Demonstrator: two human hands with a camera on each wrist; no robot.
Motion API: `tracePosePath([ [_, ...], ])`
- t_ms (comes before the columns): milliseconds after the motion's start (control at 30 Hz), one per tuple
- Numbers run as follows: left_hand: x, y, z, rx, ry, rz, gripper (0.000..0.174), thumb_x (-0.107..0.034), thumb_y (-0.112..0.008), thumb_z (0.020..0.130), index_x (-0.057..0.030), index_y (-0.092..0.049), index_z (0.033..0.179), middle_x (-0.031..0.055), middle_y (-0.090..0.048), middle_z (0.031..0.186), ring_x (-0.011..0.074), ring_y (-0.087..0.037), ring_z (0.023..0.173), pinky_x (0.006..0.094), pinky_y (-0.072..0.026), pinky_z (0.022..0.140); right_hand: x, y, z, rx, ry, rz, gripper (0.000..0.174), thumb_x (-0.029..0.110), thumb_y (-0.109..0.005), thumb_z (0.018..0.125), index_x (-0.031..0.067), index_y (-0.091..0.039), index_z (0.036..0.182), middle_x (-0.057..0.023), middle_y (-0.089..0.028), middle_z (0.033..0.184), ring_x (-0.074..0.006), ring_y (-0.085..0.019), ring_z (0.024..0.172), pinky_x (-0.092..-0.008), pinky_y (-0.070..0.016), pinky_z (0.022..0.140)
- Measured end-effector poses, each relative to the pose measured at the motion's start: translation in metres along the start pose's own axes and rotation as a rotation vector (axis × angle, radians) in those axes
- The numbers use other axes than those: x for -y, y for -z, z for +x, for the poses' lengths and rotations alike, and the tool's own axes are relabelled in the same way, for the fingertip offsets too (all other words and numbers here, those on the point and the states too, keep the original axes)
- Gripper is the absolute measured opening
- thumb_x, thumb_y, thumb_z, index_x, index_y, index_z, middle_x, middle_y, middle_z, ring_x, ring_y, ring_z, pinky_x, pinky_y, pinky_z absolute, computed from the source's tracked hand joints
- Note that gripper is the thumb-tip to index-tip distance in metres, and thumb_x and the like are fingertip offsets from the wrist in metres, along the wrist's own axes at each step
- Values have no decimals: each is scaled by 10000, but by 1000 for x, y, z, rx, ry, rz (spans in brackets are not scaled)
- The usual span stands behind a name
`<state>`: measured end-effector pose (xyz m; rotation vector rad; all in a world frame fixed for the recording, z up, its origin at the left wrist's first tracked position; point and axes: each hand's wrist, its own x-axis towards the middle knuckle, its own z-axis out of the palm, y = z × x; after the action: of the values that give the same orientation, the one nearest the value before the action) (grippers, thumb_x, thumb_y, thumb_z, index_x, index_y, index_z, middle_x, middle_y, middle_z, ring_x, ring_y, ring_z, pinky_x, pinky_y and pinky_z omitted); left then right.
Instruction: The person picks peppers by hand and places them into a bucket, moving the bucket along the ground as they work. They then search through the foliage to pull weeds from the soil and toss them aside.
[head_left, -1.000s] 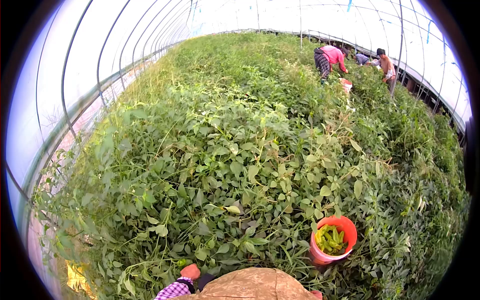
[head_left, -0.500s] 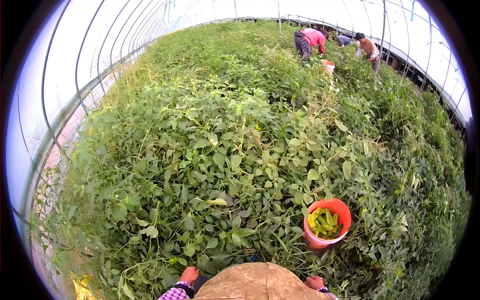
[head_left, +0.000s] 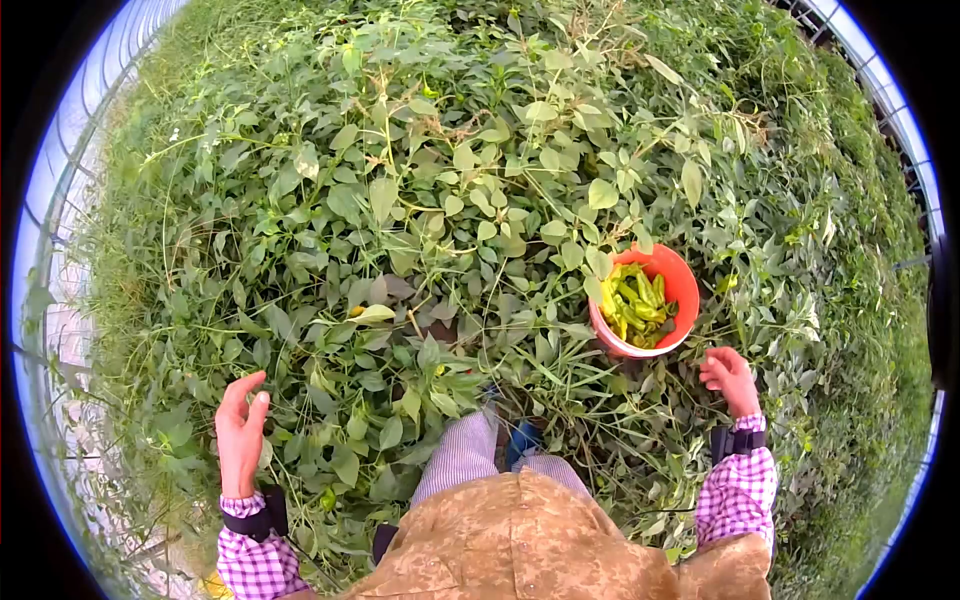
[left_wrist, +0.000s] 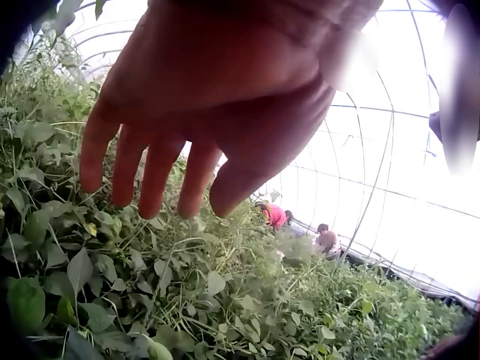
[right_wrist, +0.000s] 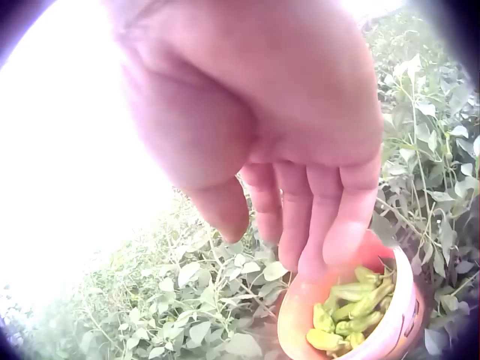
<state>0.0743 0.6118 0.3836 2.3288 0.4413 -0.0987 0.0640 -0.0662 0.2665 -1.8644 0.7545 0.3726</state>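
Long, tapering yellow-green peppers (head_left: 638, 302) lie in a round red-orange plastic bucket (head_left: 683, 290) among leafy green plants (head_left: 340, 200). Their long axes take mixed angles, many slanting up rightward in the right wrist view. The empty right hand (head_left: 732, 382), fingers loosely bent, is near the bucket; the empty left hand (head_left: 240, 430) extends its fingers.

Bright white walls (left_wrist: 420, 225); arched ribs (left_wrist: 391, 127)
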Motion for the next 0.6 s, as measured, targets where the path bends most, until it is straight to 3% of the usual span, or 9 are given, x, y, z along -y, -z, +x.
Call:
tracePosePath([
  [67, 11, -37, 54, -112, -55, -87, 314, -153, -554, 917, -22, -578, 1202, 57, -582, 1196, 155, -578, 990, 297, -453, 877, 32, 10, 18, -119, 61, -35, 260, 157, -550, 917, 1, -563, 1126, -53, -652, 889, -103, -611, 725, -215, -486, 620],
  [167, 20, -146, 101, 4, -284, 90, 380, -187, -598, 879, -31, -553, 1223, 140, -565, 1222, 273, -516, 1154, 363, -384, 998, 69, -14, 63, -131, 86, -155, 284, 218, -542, 935, 30, -570, 1146, -48, -648, 884, -102, -612, 738, -221, -489, 641],
  [267, 60, -264, 84, 573, -376, 181, 426, -307, -619, 847, -74, -569, 1201, 155, -560, 1220, 315, -477, 1207, 432, -354, 1023, 86, -93, 110, 63, 78, -258, 246, 192, -548, 927, -5, -604, 1064, -48, -653, 860, -108, -616, 725, -222, -488, 649],
  [333, 96, -312, 58, 895, -289, 260, 437, -345, -621, 839, -101, -579, 1200, 133, -573, 1195, 298, -499, 1163, 449, -358, 1007, 77, -150, 149, 255, 86, -410, 239, 192, -563, 919, -11, -620, 1032, -45, -656, 835, -113, -616, 735, -252, -485, 633],
  [367, 111, -329, 49, 1056, -253, 348, 438, -351, -619, 837, -100, -581, 1194, 128, -581, 1172, 297, -507, 1144, 452, -366, 993, 68, -176, 170, 297, 115, -524, 254, 217, -570, 908, -7, -643, 1001, -88, -666, 813, -160, -630, 749, -292, -497, 654],
  [433, 160, -346, 32, 1022, -286, 391, 438, -359, -628, 820, -110, -591, 1179, 123, -595, 1140, 299, -536, 1100, 435, -392, 962, 76, -228, 191, 257, 256, -670, 296, 249, -580, 882, -5, -650, 1018, -181, -659, 827, -249, -642, 769, -359, -500, 728],
  [467, 175, -346, 35, 1047, -174, 377, 438, -356, -635, 813, -111, -594, 1174, 125, -601, 1125, 301, -545, 1087, 430, -403, 949, 78, -248, 204, 308, 367, -650, 306, 249, -572, 883, -12, -645, 1026, -186, -662, 834, -272, -645, 777, -367, -495, 733],
  [500, 188, -342, 38, 1080, -56, 363, 438, -352, -642, 805, -112, -597, 1168, 128, -606, 1111, 302, -555, 1073, 424, -413, 937, 85, -267, 214, 344, 292, -554, 305, 243, -556, 885, -15, -647, 1020, -189, -664, 849, -312, -641, 795, -383, -490, 747],
  [600, 249, -328, 56, 903, 59, 230, 434, -325, -651, 796, -88, -596, 1156, 135, -621, 1094, 299, -609, 972, 408, -464, 856, 76, -297, 267, 267, 393, -672, 282, 207, -539, 889, -21, -644, 1018, -174, -666, 837, -273, -642, 775, -361, -491, 730],
])
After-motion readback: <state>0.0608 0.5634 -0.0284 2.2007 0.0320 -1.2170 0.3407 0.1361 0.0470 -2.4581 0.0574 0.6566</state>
